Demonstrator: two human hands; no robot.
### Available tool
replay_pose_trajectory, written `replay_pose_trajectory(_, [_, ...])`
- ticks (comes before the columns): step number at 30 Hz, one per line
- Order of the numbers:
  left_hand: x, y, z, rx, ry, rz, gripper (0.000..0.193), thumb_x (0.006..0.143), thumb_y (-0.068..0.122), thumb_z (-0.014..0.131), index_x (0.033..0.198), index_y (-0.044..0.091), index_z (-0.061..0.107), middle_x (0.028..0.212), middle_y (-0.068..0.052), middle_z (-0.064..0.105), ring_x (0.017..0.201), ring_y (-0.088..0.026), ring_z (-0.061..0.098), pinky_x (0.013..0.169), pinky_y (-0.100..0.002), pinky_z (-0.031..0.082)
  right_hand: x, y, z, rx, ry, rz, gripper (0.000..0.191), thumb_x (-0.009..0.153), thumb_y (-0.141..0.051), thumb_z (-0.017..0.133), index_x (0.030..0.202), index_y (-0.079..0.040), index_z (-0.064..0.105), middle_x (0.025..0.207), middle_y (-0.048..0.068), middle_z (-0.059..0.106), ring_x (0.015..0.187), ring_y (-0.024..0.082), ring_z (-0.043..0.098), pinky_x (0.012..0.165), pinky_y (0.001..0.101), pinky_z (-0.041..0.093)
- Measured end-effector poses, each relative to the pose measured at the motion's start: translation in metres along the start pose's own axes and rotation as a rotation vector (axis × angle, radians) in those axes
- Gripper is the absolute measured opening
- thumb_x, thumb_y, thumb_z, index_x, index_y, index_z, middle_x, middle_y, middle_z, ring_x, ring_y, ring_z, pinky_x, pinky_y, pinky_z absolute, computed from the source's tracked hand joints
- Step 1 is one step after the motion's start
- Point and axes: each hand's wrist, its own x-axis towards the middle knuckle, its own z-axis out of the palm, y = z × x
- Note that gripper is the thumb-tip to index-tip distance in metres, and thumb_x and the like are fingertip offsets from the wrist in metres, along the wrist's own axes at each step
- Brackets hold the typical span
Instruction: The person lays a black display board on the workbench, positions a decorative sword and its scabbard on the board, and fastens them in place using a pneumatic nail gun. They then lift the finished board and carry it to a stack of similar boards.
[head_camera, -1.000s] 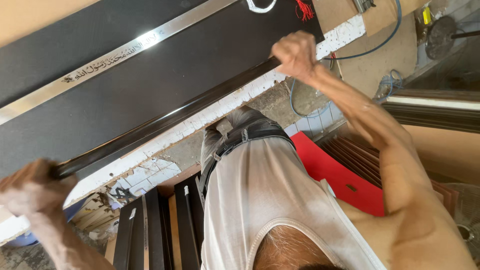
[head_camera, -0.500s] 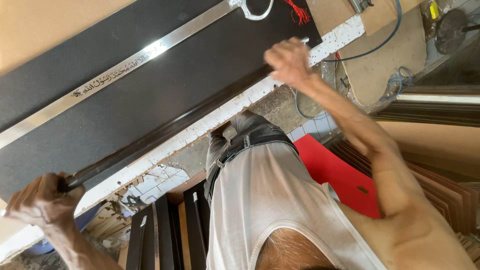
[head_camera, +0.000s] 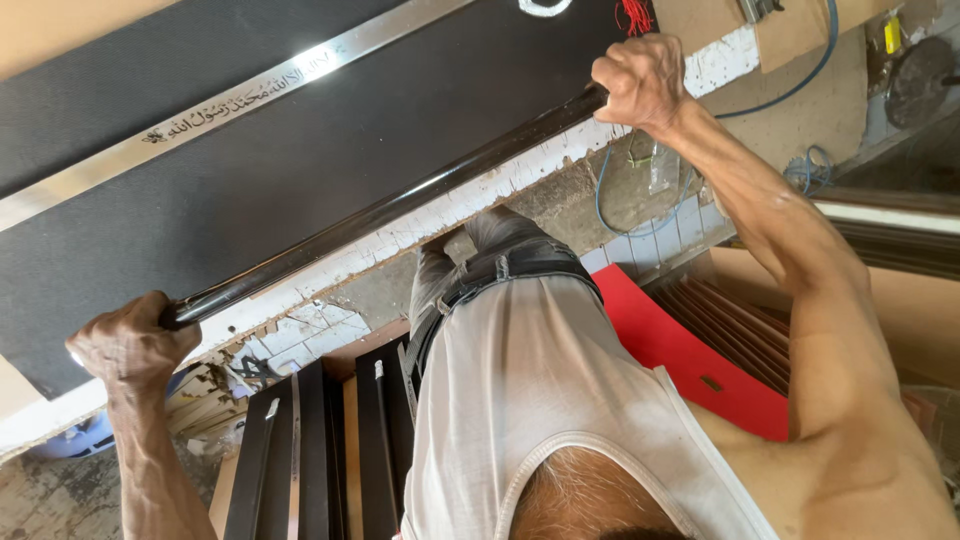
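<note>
Item: long dark glossy moulding strip (head_camera: 400, 205), held level along the near edge of a black felt-covered counter (head_camera: 300, 170), running between both hands. Left hand (head_camera: 130, 345) had its fingers closed tight round the strip's left end; right hand (head_camera: 645, 80) had its fingers wrapped round the right end, near a blue cable (head_camera: 800, 85). Also recorded: a silver engraved bar (head_camera: 250, 100) lying on the black surface, a red panel (head_camera: 690, 350) below, and dark frame lengths (head_camera: 320, 450) standing by the tiled floor.
</note>
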Motion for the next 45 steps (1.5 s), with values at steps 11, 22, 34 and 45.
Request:
replay_pose_trajectory(11, [0.061,0.002,-0.005,0.112,0.077,-0.02,0.066,0.09,0.082,0.063,0.08,0.018,0.054,0.071,0.003,0.048,0.064,-0.014,0.038,0.063,-0.035,0.038,0.061,-0.006,0.046,0.154,-0.071,0.07,0.02,0.071,-0.02,0.081,0.078,-0.014,0.063,0.069,-0.001,0.059,0.059,0.012,0.05,0.056,0.0316,0.043])
replay_pose_trajectory(22, [0.079,0.062,0.004,-0.122,0.267,-0.049,0.045,0.103,0.058,0.062,0.121,0.018,0.073,0.109,-0.002,0.055,0.113,-0.02,0.05,0.108,-0.044,0.04,0.027,-0.006,0.007,0.614,-0.024,0.402,0.051,0.081,-0.002,0.091,0.128,0.001,0.071,0.13,0.016,0.069,0.107,0.025,0.072,0.095,0.0344,0.061])
replay_pose_trajectory(34, [0.081,0.06,-0.002,-0.173,0.231,-0.088,0.045,0.098,0.057,0.073,0.12,0.018,0.076,0.109,-0.002,0.057,0.11,-0.02,0.048,0.108,-0.042,0.038,0.035,-0.002,0.024,0.588,0.016,0.36,0.049,0.078,-0.003,0.094,0.124,-0.002,0.076,0.121,0.013,0.074,0.101,0.021,0.073,0.087,0.031,0.061])
replay_pose_trajectory(45, [0.118,0.118,-0.005,-0.08,0.345,0.011,0.053,0.097,0.053,0.082,0.135,0.017,0.069,0.125,-0.006,0.057,0.117,-0.023,0.053,0.104,-0.048,0.039,0.049,-0.015,0.015,0.81,-0.052,0.488,0.043,0.081,0.008,0.085,0.122,0.004,0.072,0.116,0.015,0.069,0.095,0.019,0.073,0.077,0.0292,0.064])
